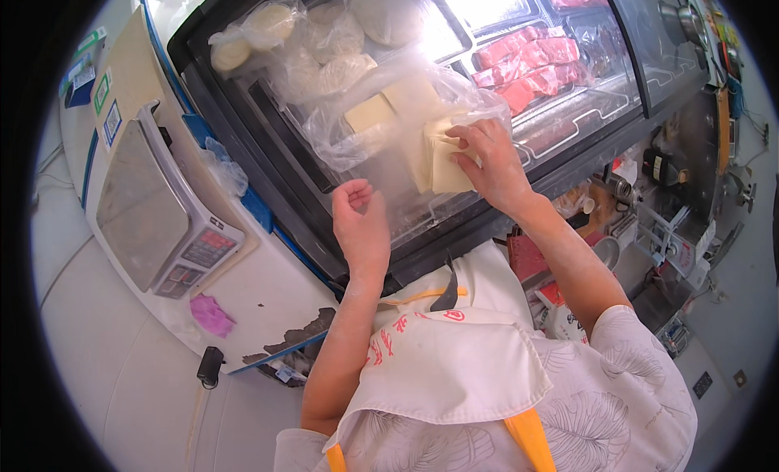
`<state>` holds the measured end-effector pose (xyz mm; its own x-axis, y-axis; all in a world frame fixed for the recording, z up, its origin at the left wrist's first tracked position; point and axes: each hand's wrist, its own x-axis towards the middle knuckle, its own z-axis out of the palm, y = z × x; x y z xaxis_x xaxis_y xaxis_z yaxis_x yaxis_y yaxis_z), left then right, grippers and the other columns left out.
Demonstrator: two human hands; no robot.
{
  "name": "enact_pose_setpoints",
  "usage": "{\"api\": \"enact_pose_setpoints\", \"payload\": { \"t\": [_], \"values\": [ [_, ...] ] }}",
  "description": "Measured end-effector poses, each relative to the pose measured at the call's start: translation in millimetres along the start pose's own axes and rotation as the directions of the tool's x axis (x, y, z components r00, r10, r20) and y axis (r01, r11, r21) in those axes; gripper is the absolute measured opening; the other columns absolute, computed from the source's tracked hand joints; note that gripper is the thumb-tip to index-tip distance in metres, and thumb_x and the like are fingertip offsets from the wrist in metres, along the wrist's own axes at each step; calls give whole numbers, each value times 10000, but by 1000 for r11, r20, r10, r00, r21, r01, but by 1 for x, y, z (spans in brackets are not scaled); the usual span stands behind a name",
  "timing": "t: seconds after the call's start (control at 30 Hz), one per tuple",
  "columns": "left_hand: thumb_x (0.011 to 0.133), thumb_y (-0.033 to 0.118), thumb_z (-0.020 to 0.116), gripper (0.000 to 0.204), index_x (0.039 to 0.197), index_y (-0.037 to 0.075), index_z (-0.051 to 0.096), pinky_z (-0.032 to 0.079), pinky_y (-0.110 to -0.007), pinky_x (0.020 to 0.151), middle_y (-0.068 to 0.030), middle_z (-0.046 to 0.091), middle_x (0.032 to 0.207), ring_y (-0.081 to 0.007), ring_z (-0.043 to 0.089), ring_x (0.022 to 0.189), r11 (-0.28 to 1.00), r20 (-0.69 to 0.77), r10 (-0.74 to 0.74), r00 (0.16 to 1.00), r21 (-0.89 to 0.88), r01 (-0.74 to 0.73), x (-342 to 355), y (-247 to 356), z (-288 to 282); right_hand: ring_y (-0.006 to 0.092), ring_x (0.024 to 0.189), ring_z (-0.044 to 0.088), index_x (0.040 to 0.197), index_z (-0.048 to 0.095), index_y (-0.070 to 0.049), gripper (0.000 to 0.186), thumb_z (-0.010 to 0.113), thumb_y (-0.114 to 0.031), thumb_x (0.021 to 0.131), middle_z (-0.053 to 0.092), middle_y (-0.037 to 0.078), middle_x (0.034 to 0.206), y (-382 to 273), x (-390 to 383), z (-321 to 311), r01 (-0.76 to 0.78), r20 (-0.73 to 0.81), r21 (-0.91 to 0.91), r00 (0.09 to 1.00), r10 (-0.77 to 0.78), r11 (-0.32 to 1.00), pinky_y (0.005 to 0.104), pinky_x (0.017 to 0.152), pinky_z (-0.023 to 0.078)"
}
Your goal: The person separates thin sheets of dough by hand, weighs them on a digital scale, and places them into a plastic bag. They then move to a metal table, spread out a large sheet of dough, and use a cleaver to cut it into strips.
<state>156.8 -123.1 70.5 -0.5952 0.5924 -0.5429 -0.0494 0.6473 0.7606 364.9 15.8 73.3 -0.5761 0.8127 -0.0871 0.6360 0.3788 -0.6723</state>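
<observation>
**Thumb and finger on the dough sheets, other hand on standby**

So you had your right hand [489, 160] on the loose stack of dough sheets [448, 168], which sat on the near side of the display case [320, 249], just right of a clear plastic bag [324, 148] with more pale sheets [371, 113] in it. To me it looked like you were sorting or separating sheets, probably partway through, since the stack was fanned out rather than squared up. I'd say the next move called for a light pinch at one edge and a slow peel, because thin dough like that probably tears or sticks if you rush it.

Pose-wise, your right forearm came in from the lower right, wrist bent a bit, thumb and index touching the sheets near the upper right of the stack. Whether they really had a sheet gripped, I couldn't tell.

Your left hand [357, 220] hung near the front edge of the case, apart from the stack, slightly blurred. Its fingers were half-open in a loose curl, nothing visible in them. The scale [146, 204] was on the desk [272, 314] off to your left, well apart from both hands.
</observation>
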Motion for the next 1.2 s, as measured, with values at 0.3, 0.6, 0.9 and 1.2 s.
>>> {"api": "enact_pose_setpoints", "payload": {
  "t": [0.3, 0.6, 0.9, 1.2],
  "values": [
    [914, 177, 768, 332, 1163, -4, 645, 523, -366, 966, -112, 693, 1123, -217, 660, 1047, 992, 21, 30, 999, 122, -32, -5, 16, 0, 337, 1077, 610, 1141, 721, -77, 319, 763, 37, 846, 654, 95, 1108, -6, -3, -9, 75, 11, -88, 997, -74, 993, 429, 936, 517],
    [921, 214, 770, 390, 1183, -36, 625, 521, -368, 899, -143, 693, 1105, -237, 662, 980, 994, -250, 107, 962, 27, -104, 79, 39, 2, 363, 1100, 688, 1144, 752, -38, 269, 627, -58, 906, 739, 154, 1134, -14, 123, 86, 301, 76, -52, 952, -297, 952, 440, 944, 563],
    [927, 160, 747, 298, 1138, -31, 659, 529, -340, 854, -111, 693, 1032, -192, 654, 913, 993, -239, 69, 969, 105, -45, 82, 31, -5, 352, 1013, 698, 1001, 765, -54, 160, 710, -84, 854, 744, 133, 1025, 8, 136, 114, 444, 40, -127, 896, -443, 887, 452, 904, 564],
    [928, 164, 751, 304, 1137, -34, 655, 520, -357, 894, -121, 684, 1064, -209, 644, 963, 993, -206, 68, 976, 105, -47, 79, 35, -5, 373, 953, 711, 959, 794, -65, 179, 733, -102, 795, 746, 159, 969, 14, 142, 96, 541, 3, -67, 840, -542, 838, 478, 849, 564]
  ]
}}
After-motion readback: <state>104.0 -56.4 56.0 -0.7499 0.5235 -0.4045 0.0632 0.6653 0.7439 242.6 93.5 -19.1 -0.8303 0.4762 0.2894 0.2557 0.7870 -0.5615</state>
